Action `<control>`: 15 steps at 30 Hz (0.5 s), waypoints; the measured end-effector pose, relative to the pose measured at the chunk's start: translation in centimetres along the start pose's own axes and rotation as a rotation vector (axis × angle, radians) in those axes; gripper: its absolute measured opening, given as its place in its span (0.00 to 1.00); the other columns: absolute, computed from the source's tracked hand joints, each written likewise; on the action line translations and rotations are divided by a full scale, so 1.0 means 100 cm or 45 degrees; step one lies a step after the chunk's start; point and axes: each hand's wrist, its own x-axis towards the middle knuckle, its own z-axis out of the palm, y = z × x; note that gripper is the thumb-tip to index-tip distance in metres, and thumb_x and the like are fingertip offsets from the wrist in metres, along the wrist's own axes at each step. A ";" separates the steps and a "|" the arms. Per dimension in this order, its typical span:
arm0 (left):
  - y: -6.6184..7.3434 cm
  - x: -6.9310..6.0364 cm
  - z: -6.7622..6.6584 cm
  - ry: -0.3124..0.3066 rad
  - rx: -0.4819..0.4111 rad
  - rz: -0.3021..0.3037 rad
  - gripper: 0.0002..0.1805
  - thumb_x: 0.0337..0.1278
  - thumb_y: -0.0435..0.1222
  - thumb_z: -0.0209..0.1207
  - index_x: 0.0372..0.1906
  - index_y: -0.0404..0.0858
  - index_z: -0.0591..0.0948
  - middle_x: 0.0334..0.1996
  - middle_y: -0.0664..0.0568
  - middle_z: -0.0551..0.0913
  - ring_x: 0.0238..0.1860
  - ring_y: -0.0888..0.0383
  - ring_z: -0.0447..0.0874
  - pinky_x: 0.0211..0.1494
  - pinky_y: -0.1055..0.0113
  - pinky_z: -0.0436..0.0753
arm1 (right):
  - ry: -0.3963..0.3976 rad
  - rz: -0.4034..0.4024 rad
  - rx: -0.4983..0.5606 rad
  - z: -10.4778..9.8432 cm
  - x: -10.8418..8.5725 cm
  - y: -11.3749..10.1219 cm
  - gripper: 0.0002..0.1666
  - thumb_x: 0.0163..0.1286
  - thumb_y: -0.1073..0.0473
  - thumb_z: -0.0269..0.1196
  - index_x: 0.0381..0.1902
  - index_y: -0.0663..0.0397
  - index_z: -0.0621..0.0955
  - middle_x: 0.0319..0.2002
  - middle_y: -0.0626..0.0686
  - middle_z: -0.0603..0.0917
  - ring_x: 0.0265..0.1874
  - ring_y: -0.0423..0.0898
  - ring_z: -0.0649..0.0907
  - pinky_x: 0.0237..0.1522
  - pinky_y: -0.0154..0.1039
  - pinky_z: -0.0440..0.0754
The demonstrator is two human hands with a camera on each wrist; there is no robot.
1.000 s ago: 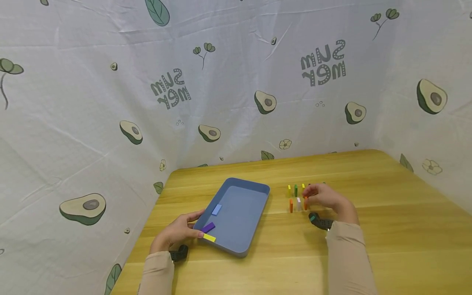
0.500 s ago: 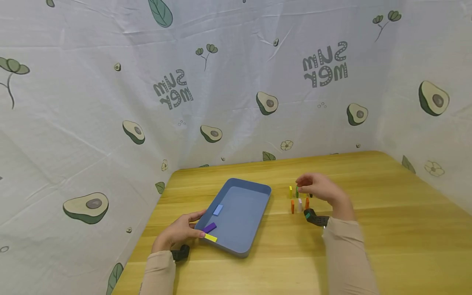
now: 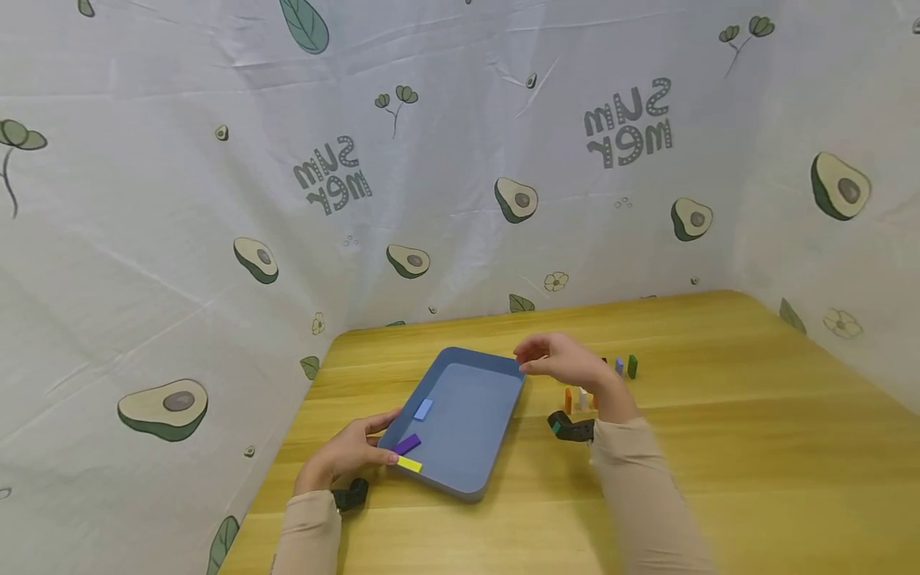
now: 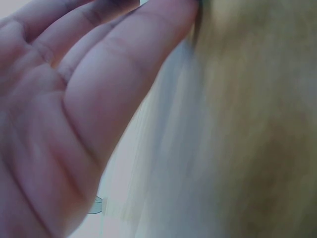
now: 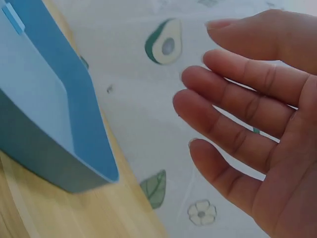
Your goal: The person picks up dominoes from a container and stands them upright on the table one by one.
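On streaked wood (image 3: 755, 435), the left hand (image 3: 346, 449) grips a smooth, round-cornered tray (image 3: 467, 423), the right hand (image 3: 566, 363) relaxed.

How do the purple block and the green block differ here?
The purple block lies inside the blue tray; the green block stands upright on the table. The purple block is near the left hand; the green block is right of the right hand. Both are slim, oblong blocks.
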 end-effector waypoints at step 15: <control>-0.001 0.000 0.001 -0.006 -0.041 0.010 0.49 0.55 0.36 0.72 0.78 0.33 0.59 0.77 0.34 0.58 0.71 0.30 0.65 0.65 0.51 0.79 | -0.208 -0.099 -0.024 0.062 0.041 -0.037 0.16 0.70 0.63 0.64 0.54 0.61 0.82 0.50 0.56 0.85 0.51 0.50 0.83 0.53 0.44 0.84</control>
